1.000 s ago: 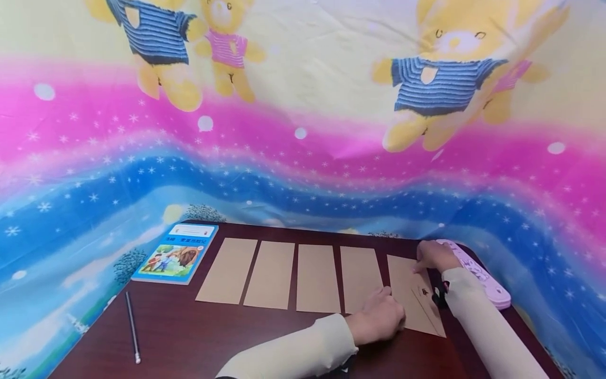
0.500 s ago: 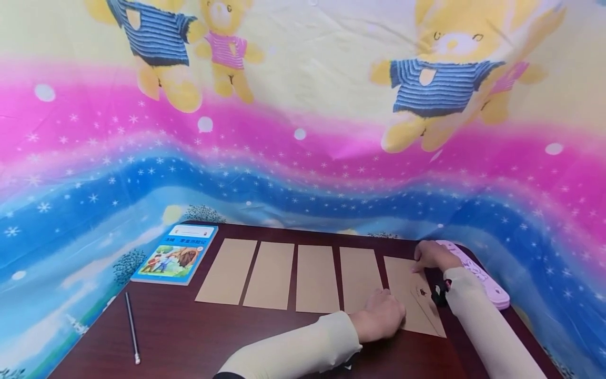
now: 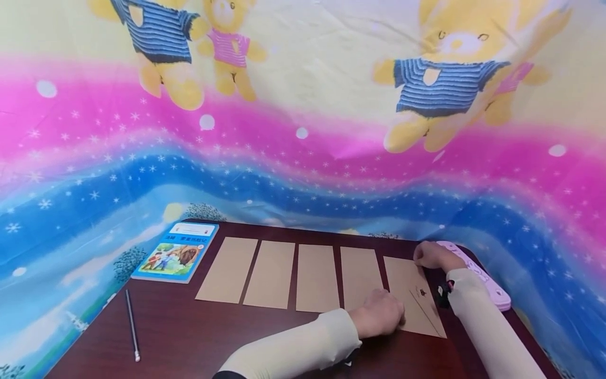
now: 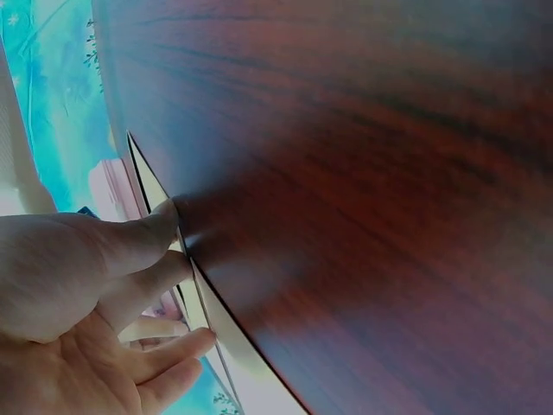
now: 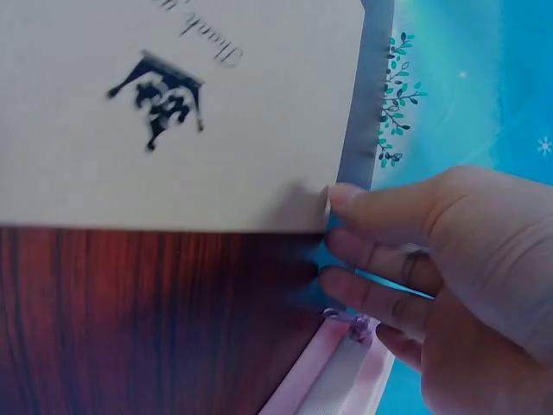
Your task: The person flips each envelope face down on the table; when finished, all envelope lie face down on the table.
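A brown kraft envelope (image 3: 407,281) lies at the right end of a row of similar ones. It bears a dark crown print (image 5: 160,99) and the word "Thank" in the right wrist view. My left hand (image 3: 380,314) pinches its near edge between thumb and index finger, the other fingers spread loosely in the left wrist view. At the far right corner, my right hand (image 3: 437,256) pinches the paper, thumb on top. The fourth envelope (image 3: 361,271) is partly hidden behind my left hand.
Three more brown envelopes (image 3: 316,279) continue the row leftward. A blue picture-cover book (image 3: 175,253) and a pencil (image 3: 132,326) lie at the left. A pink case (image 3: 494,292) sits beyond my right forearm. Patterned cloth (image 3: 303,158) hangs behind the dark table (image 3: 189,337).
The right-end envelope's far side has shifted slightly left toward the row. My right fingers have drawn in a little at its corner. My left hand has barely moved.
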A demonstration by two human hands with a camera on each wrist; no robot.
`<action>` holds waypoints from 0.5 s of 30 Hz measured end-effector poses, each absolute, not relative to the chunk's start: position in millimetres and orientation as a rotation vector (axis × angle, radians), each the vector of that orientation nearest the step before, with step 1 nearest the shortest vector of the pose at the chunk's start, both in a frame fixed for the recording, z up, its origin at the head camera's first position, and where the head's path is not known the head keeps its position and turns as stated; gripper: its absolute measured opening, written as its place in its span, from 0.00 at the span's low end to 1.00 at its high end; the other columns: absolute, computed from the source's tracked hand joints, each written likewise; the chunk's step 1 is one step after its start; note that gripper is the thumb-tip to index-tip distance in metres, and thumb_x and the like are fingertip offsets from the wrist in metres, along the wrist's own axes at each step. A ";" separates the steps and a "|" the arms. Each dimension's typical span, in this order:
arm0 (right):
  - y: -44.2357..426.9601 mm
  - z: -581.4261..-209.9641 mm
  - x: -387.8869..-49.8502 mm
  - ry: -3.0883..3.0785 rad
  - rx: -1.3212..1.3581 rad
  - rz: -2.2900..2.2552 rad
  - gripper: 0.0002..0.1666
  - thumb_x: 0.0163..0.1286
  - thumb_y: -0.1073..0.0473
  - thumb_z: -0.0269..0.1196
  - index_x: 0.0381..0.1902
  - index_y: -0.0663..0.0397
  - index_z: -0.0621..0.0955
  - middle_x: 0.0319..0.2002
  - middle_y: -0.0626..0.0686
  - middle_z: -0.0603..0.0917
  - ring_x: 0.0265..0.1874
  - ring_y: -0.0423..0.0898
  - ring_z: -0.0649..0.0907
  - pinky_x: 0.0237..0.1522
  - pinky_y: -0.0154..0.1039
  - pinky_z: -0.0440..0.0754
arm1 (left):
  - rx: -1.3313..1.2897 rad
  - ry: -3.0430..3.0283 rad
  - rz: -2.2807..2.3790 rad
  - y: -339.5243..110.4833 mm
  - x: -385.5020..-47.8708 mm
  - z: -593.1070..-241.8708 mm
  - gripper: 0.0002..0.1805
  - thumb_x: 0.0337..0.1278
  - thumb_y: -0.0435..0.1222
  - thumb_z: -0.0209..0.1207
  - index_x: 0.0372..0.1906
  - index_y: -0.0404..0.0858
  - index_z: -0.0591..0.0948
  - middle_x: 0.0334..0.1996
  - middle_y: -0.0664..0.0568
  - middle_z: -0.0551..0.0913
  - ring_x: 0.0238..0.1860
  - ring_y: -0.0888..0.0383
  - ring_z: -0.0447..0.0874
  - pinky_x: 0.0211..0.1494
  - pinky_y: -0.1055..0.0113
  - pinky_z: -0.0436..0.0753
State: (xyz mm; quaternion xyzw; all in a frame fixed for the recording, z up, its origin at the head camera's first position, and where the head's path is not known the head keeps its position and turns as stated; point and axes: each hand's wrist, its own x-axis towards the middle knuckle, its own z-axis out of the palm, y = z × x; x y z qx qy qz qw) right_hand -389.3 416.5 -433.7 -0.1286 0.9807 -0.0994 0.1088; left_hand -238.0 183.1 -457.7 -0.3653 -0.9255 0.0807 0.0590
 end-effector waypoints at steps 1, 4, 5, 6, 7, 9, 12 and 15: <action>416.5 -434.3 -389.7 2.879 -0.368 -0.295 0.06 0.72 0.64 0.63 0.38 0.61 0.85 0.30 0.54 0.82 0.29 0.48 0.78 0.33 0.44 0.79 | -1.112 -2.809 0.235 183.1 -238.2 -457.6 0.18 0.60 0.51 0.66 0.15 0.64 0.78 0.27 0.75 0.85 0.27 0.69 0.78 0.29 0.71 0.73; 417.0 -434.6 -391.5 2.863 -0.342 -0.309 0.07 0.72 0.65 0.60 0.33 0.58 0.82 0.23 0.49 0.75 0.22 0.44 0.72 0.29 0.39 0.71 | -1.144 -2.816 0.211 182.6 -239.7 -457.4 0.21 0.63 0.50 0.65 0.14 0.62 0.75 0.25 0.73 0.84 0.24 0.68 0.75 0.26 0.70 0.72; 417.2 -434.0 -391.9 2.855 -0.339 -0.315 0.07 0.72 0.64 0.59 0.33 0.57 0.82 0.23 0.48 0.74 0.22 0.44 0.71 0.29 0.39 0.70 | -1.157 -2.813 0.204 181.9 -240.2 -457.0 0.21 0.63 0.49 0.65 0.14 0.61 0.74 0.24 0.73 0.83 0.23 0.68 0.74 0.25 0.70 0.71; 417.7 -433.2 -392.6 2.850 -0.331 -0.328 0.08 0.71 0.65 0.58 0.32 0.57 0.82 0.23 0.49 0.74 0.21 0.44 0.70 0.29 0.40 0.70 | -1.171 -2.811 0.198 181.3 -240.8 -456.7 0.22 0.64 0.49 0.64 0.13 0.60 0.73 0.23 0.72 0.82 0.22 0.67 0.73 0.25 0.69 0.70; 418.5 -432.0 -393.1 2.843 -0.336 -0.339 0.07 0.71 0.65 0.57 0.33 0.57 0.82 0.24 0.50 0.75 0.21 0.45 0.71 0.29 0.41 0.70 | -1.185 -2.807 0.193 180.7 -241.4 -456.5 0.23 0.64 0.49 0.64 0.13 0.59 0.72 0.22 0.71 0.81 0.21 0.67 0.72 0.24 0.69 0.70; 421.8 -429.5 -393.9 2.825 -0.339 -0.380 0.08 0.70 0.67 0.55 0.37 0.58 0.82 0.30 0.53 0.79 0.27 0.47 0.75 0.32 0.42 0.73 | -1.205 -2.810 0.181 179.8 -242.2 -456.0 0.23 0.65 0.49 0.64 0.13 0.57 0.71 0.20 0.71 0.80 0.20 0.67 0.70 0.23 0.70 0.70; 428.8 -424.8 -394.2 2.800 -0.382 -0.473 0.14 0.67 0.71 0.53 0.44 0.62 0.84 0.42 0.60 0.84 0.40 0.55 0.82 0.40 0.49 0.82 | -1.213 -2.826 0.156 178.3 -242.3 -455.3 0.20 0.65 0.50 0.65 0.16 0.59 0.75 0.22 0.73 0.81 0.22 0.68 0.72 0.24 0.71 0.70; 437.7 -420.9 -393.6 2.777 -0.467 -0.559 0.21 0.64 0.77 0.51 0.49 0.65 0.84 0.48 0.65 0.85 0.50 0.62 0.83 0.48 0.54 0.85 | -1.213 -2.845 0.107 176.6 -242.7 -454.9 0.15 0.64 0.51 0.66 0.20 0.62 0.81 0.24 0.75 0.83 0.24 0.71 0.73 0.27 0.72 0.71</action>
